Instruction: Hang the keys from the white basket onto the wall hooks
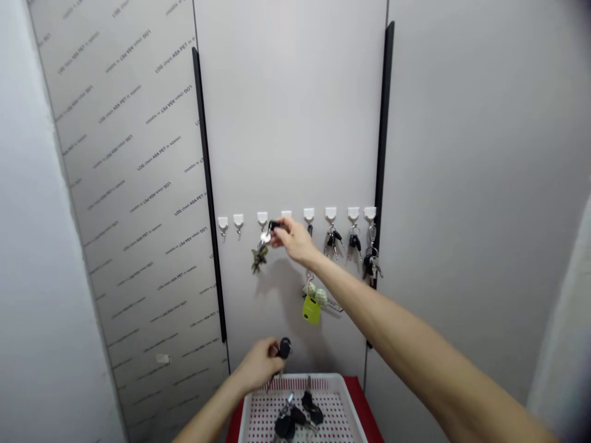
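My right hand is raised to the row of hooks, fingers pinched on a bunch of keys with a black part and a dangling greenish-brown piece. That bunch is close to a white hook; whether it touches the hook I cannot tell. Lower down, over the far left part of a white basket, my left hand has its fingers closed on black-headed keys. Several black-headed keys lie in the basket.
More keys hang on the right-hand hooks. A yellow-green tag hangs beneath my right forearm. Two bare hooks are at the left. Black vertical handles flank the panel. The basket stands on a red surface.
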A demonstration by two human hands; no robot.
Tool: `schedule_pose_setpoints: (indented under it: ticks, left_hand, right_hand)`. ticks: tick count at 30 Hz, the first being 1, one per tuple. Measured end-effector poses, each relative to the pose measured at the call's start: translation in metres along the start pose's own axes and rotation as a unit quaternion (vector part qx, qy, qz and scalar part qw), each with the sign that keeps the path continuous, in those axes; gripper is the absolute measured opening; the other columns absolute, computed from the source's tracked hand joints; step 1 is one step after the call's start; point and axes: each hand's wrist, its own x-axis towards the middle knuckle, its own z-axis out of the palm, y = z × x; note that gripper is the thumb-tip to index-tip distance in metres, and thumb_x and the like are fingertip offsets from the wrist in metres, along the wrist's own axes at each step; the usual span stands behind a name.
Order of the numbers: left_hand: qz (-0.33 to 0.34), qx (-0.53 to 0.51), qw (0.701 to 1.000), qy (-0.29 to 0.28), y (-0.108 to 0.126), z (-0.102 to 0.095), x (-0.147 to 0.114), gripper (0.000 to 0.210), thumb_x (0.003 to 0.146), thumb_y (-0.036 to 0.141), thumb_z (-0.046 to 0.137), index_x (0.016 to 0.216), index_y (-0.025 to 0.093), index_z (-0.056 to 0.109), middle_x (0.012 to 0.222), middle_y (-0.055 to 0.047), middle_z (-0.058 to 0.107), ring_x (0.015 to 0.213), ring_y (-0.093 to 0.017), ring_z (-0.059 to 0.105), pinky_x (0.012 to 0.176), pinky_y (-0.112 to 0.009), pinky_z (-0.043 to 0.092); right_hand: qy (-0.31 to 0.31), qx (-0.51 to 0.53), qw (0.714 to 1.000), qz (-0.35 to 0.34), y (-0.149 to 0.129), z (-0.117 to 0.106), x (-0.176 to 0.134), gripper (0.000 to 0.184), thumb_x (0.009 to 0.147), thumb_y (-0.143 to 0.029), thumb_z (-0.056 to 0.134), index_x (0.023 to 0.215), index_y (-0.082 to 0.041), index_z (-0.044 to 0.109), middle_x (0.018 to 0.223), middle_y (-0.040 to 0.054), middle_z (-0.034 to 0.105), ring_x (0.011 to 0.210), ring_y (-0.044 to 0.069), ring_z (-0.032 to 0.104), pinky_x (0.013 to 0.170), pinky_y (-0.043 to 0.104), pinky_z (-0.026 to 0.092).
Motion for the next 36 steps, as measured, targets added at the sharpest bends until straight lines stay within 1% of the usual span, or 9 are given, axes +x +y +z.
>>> schedule_pose_setpoints:
  ticks: [6,11,14,16,18,20,25,32,36]
  left_hand:
    - [-0.055,0.112,0.987,-0.104,-0.036,0.013,-0.036,0.022,0.047,0.011,0.044,0.067,0.014,0.053,0.052,0.005,0.039,0.05,-0.007,0.033,0.043,-0.017,0.023]
    - [-0.03,0.158,0.979,-0.128,-0.023,0.01,-0.034,0.017,0.053,0.019,0.046,0.064,0.014,0.056,0.052,0.004,0.045,0.051,-0.009,0.038,0.045,-0.018,0.028]
    - [0.047,0.107,0.993,-0.032,0.013,0.002,-0.009,0.022,0.06,0.026,0.042,0.071,0.013,0.056,0.063,0.0,0.054,0.06,-0.012,0.046,0.055,-0.021,0.034]
    - [0.076,0.07,0.993,0.061,0.045,-0.003,0.018,0.028,0.061,0.029,0.045,0.081,0.011,0.053,0.077,-0.006,0.056,0.069,-0.014,0.048,0.064,-0.023,0.036]
    - [0.092,0.036,0.984,0.148,0.078,-0.006,0.048,0.033,0.061,0.03,0.046,0.088,0.01,0.05,0.085,-0.009,0.055,0.075,-0.015,0.049,0.068,-0.024,0.036]
    - [0.084,0.014,0.971,0.222,0.106,-0.006,0.076,0.037,0.062,0.032,0.046,0.092,0.011,0.048,0.087,-0.01,0.055,0.076,-0.015,0.05,0.067,-0.024,0.037]
    - [0.07,0.054,0.965,0.248,0.138,-0.008,0.113,0.021,0.065,0.027,0.04,0.069,0.013,0.055,0.065,-0.006,0.058,0.062,-0.015,0.051,0.056,-0.025,0.037]
    - [0.187,-0.135,0.934,0.273,0.167,-0.052,0.098,0.022,0.064,0.031,0.039,0.064,0.012,0.051,0.055,0.001,0.049,0.048,-0.007,0.044,0.045,-0.018,0.034]
    - [0.189,-0.222,0.929,0.228,0.175,-0.064,0.073,0.023,0.062,0.031,0.042,0.069,0.012,0.051,0.055,0.001,0.047,0.047,-0.005,0.042,0.045,-0.017,0.034]
  right_hand:
    - [-0.066,0.04,0.983,0.168,0.063,0.013,-0.125,0.011,0.066,-0.014,0.034,0.075,-0.016,0.04,0.062,-0.0019,0.05,0.051,0.006,0.05,0.052,0.02,0.041]
    - [-0.201,-0.106,0.954,0.196,0.092,0.01,-0.197,0.016,0.064,-0.012,0.036,0.071,-0.015,0.049,0.057,-0.0021,0.053,0.052,0.008,0.048,0.05,0.018,0.037]
    - [-0.156,-0.167,0.964,0.137,0.076,-0.02,-0.178,0.015,0.064,-0.017,0.04,0.071,-0.015,0.053,0.067,0.0008,0.057,0.062,0.01,0.05,0.058,0.021,0.038]
    - [0.013,-0.208,0.974,0.083,0.057,-0.048,-0.143,0.02,0.067,-0.021,0.039,0.08,-0.015,0.051,0.08,0.0038,0.056,0.071,0.012,0.05,0.065,0.023,0.038]
    - [0.194,-0.28,0.94,0.034,0.04,-0.074,-0.103,0.026,0.068,-0.025,0.038,0.089,-0.015,0.049,0.088,0.0065,0.053,0.074,0.013,0.049,0.067,0.026,0.037]
    - [0.248,-0.348,0.904,0.022,0.032,-0.092,-0.071,0.033,0.065,-0.028,0.042,0.096,-0.015,0.045,0.091,0.0074,0.052,0.074,0.015,0.049,0.069,0.029,0.037]
    - [0.2,-0.46,0.862,0.081,0.03,-0.104,-0.037,0.027,0.065,-0.026,0.042,0.089,-0.017,0.052,0.078,0.0065,0.057,0.073,0.017,0.05,0.066,0.029,0.036]
    - [0.202,-0.396,0.896,-0.023,-0.01,-0.114,-0.014,0.024,0.067,-0.027,0.038,0.078,-0.015,0.055,0.069,0.0035,0.057,0.062,0.012,0.049,0.058,0.022,0.036]
    - [0.046,-0.369,0.928,0.01,-0.014,-0.104,-0.036,0.022,0.065,-0.021,0.038,0.071,-0.013,0.058,0.057,0.0005,0.055,0.051,0.009,0.046,0.052,0.021,0.035]
